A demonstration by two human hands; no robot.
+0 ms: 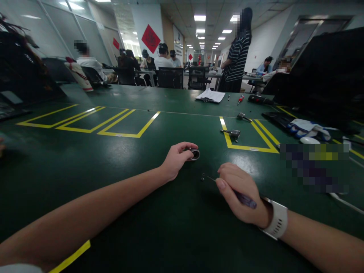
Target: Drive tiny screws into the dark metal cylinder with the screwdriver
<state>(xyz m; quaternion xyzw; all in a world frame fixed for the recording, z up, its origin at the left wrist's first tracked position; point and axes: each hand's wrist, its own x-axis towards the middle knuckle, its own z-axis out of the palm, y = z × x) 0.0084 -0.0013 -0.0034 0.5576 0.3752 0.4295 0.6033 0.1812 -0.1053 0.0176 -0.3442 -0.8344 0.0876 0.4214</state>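
Note:
My left hand point(179, 157) is closed around a short hollow metal cylinder point(196, 154), whose open end faces toward the right and me. It rests on or just above the green tabletop point(159, 220); which one, I cannot tell. In my right hand point(240, 191) is a hook pick with a dark handle point(247, 200) and a thin metal shaft pointing left. Its curved tip is close to a small black ring point(202, 179) on the table. Whether the tip touches the ring is unclear. A pale-strapped watch point(277, 220) is on my right wrist.
Two metal parts with shafts point(233, 133) point(243, 116) lie near the yellow tape at right. Behind are a clipboard point(210, 96), a red-handled tool point(240, 99) and a dark power tool point(260, 99). Gloves point(309, 127) and a white mouse point(309, 140) lie right. Several people are beyond the table.

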